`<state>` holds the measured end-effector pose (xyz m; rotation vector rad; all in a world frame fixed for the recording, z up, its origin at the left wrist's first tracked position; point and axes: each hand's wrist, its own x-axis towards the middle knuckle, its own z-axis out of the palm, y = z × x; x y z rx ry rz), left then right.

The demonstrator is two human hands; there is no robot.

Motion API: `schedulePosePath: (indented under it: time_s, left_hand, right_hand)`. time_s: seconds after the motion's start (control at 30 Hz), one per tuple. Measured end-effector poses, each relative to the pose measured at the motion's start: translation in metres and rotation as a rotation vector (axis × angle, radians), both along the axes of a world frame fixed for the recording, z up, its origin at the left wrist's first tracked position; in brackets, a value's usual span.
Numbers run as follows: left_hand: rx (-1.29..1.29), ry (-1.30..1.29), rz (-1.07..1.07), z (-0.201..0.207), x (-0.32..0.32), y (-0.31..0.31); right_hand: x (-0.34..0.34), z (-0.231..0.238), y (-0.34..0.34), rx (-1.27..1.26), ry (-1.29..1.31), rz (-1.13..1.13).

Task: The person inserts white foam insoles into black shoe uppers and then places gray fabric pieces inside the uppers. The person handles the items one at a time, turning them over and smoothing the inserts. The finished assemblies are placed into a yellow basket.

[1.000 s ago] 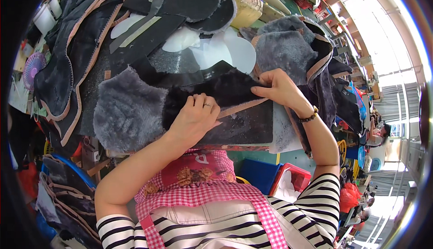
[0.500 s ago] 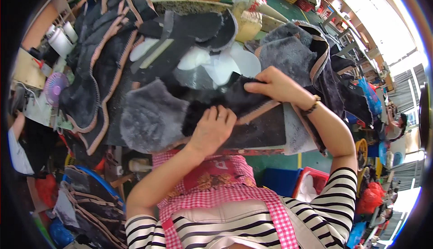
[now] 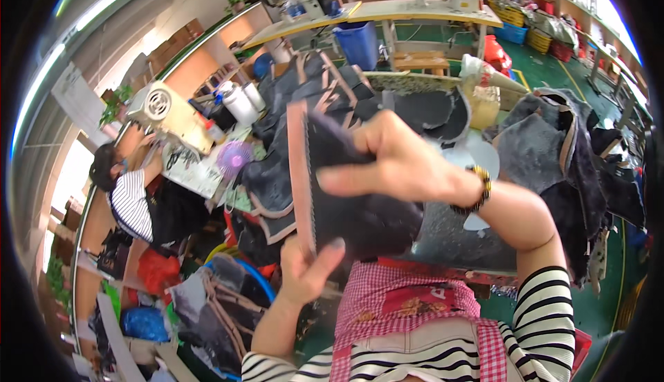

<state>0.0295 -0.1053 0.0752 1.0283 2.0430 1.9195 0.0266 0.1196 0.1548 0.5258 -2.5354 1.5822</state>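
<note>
A dark fabric piece (image 3: 370, 219) with a stitched tan edge strip (image 3: 299, 174) is held up in front of me, the strip standing nearly upright. My left hand (image 3: 302, 276) is closed on its lower end, thumb on the dark side. My right hand (image 3: 401, 164) grips the upper part, the thumb lying across the dark face and pointing at the strip. Behind the piece are the dark tabletop (image 3: 460, 240) and white rounded sheets (image 3: 484, 157), partly hidden by my right hand and wrist. A grey plush piece (image 3: 532, 140) lies to the right.
Dark tan-edged pieces (image 3: 266, 171) are heaped at the left, beside a purple fan (image 3: 235, 159). Further left a co-worker (image 3: 131, 199) sits at a sewing machine (image 3: 173, 112). More pieces fill a blue-rimmed basket (image 3: 259, 278) low on the left. A yellowish block (image 3: 482, 105) stands behind the table.
The dark piece has come up off the table and turned, its tan strip now nearly upright at the left. Both hands moved with it. The view has swung left, bringing the co-worker into fuller sight.
</note>
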Motion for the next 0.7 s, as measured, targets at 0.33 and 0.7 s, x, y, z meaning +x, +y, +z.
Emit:
schedulePosePath:
  time_s: [0.33,0.7]
  left_hand:
    - [0.688,-0.434,0.016,0.053,-0.057,0.044]
    - [-0.125,0.083,-0.348,-0.007,-0.051,0.07]
  right_hand:
    - [0.023,-0.047,-0.006,-0.235,-0.073,0.252]
    - [0.07,-0.032,0.072,-0.296,0.192,-0.345]
